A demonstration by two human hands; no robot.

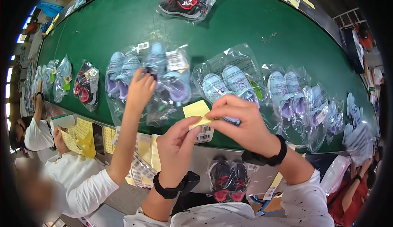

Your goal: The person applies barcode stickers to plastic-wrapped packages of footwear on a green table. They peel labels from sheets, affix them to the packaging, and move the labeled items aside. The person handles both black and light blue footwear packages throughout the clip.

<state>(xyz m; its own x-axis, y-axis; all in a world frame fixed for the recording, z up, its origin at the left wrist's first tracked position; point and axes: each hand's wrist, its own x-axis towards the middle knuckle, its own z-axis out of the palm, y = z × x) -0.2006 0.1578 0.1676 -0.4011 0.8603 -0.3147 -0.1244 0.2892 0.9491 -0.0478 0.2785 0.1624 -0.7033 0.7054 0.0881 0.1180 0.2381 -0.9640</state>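
1. Over the near edge of a green surface, a worker's left hand and right hand met on a small yellow label, fingers of both pinched on its lower right corner.
2. Just under it sat a white barcode sticker, seemingly stuck to the same sheet, gripped by the left thumb.
3. The label looked paper-thin, light and floppy, likely tacky on one face; it seemed best held by an edge or corner.
4. Beyond lay a bagged pair of pale blue shoes, with more bagged pairs in a row to the right.
5. On the left, a co-worker's hand touched another bag of blue shoes.
6. A bagged black-and-red pair lay nearest, below the surface.
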